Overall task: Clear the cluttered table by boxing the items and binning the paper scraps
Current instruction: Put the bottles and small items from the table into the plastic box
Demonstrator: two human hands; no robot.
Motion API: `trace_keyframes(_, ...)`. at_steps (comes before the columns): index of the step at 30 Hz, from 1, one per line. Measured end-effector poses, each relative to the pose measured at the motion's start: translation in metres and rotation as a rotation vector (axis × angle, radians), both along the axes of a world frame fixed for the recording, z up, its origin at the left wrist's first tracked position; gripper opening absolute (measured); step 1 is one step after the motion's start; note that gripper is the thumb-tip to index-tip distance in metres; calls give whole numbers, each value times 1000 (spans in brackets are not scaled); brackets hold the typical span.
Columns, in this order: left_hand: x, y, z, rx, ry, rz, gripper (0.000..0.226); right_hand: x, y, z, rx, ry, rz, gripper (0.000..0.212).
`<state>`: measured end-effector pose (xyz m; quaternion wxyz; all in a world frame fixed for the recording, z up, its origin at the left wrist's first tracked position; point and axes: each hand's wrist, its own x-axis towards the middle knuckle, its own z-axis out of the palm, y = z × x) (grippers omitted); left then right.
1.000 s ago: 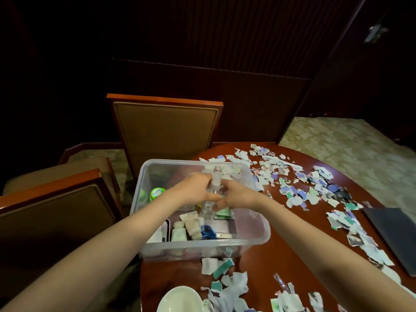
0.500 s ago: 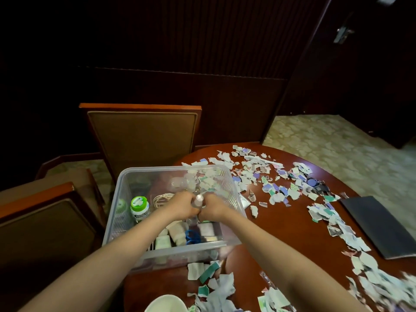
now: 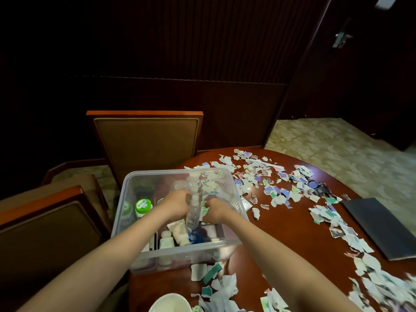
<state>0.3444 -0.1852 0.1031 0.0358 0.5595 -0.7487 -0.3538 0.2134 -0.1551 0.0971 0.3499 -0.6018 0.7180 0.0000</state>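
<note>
1. The left hand (image 3: 177, 204) reaches into the clear plastic box (image 3: 180, 249), its fingers curled close against the upper part of a clear spray bottle (image 3: 192, 216) — a narrow grip on the bottle's left side.
2. The right hand (image 3: 216, 210) sits just right of the bottle with its fingers curled tight; whether it pinches the bottle or only flanks it cannot be told.
3. The bottle stands upright inside the box, between the two hands, above white tubes (image 3: 180, 233).
4. A green-capped bottle (image 3: 143, 207) stands at the box's left wall.
5. Paper scraps (image 3: 270, 190) litter the wooden table (image 3: 292, 239) — well outside the box.
</note>
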Motion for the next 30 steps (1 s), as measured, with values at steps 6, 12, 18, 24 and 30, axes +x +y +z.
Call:
trace_keyframes(6, 0, 2, 27, -130, 65, 113, 44, -20, 6, 26, -106, -17, -68, 34)
trace_keyframes(12, -22, 15, 64, -246, 164, 62, 26, -38, 27, 59, -298, -81, -195, 24)
trace_keyframes(18, -51, 36, 81, -230, 209, -53, 27, -61, 52, 69, -415, -86, -373, 25)
trace_keyframes(24, -94, 52, 83, -171, 229, -166, 24, -102, 86, 64, -365, -63, -481, 19)
trace_keyframes(30, -147, 59, 77, -92, 225, -182, 25, -150, 99, 43, -320, -27, -526, 20)
